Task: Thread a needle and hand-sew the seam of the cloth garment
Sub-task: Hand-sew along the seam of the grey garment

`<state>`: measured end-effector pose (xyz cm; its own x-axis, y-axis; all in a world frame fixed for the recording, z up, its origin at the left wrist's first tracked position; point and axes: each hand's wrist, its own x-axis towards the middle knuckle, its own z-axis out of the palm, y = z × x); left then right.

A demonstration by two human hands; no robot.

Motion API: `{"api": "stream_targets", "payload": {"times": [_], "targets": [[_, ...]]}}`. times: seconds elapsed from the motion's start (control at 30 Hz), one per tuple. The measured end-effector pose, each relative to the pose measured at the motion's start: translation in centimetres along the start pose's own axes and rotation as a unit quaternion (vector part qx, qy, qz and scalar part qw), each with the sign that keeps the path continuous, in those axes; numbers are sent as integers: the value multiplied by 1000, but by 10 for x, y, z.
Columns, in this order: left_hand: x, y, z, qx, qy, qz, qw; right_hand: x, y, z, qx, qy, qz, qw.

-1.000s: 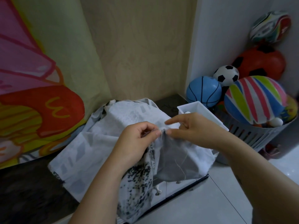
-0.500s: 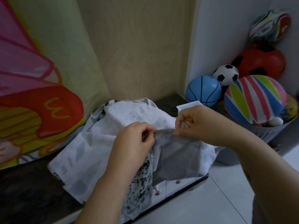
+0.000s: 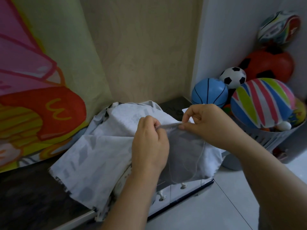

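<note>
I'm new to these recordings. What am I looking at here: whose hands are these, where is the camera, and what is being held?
There is no machine here. These are a person's two bare hands, filmed by one wide-angle camera worn on the head. It looks forward and down, so the arms enter from the bottom. A pale printed cloth lies over a dark counter. The left hand and the right hand each pinch the cloth's edge, which is stretched taut between them. A thin thread hangs in a loop below the right hand. The needle is too small to make out. To the right, a basket holds toy balls.
</note>
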<state>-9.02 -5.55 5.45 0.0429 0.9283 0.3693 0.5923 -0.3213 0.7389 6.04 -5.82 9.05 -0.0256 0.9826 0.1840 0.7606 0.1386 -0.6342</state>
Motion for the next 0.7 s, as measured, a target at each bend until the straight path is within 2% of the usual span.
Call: {"api": "stream_targets", "payload": {"times": [0.17,0.27,0.5,0.6,0.7], "targets": [[3,-9,1,-32,-26,69,997,0,9,-4,16,4,14,1000],[5,-12,-3,-67,-55,73,994,0,12,-9,29,12,17,999],[5,-13,-9,-176,-132,-21,975,-1,20,-9,9,-31,50,998],[5,-16,-7,-174,-171,-64,968,-1,26,0,-11,-56,76,995],[7,-21,-5,-177,-179,-97,963,-2,27,8,-29,-66,94,993]]}}
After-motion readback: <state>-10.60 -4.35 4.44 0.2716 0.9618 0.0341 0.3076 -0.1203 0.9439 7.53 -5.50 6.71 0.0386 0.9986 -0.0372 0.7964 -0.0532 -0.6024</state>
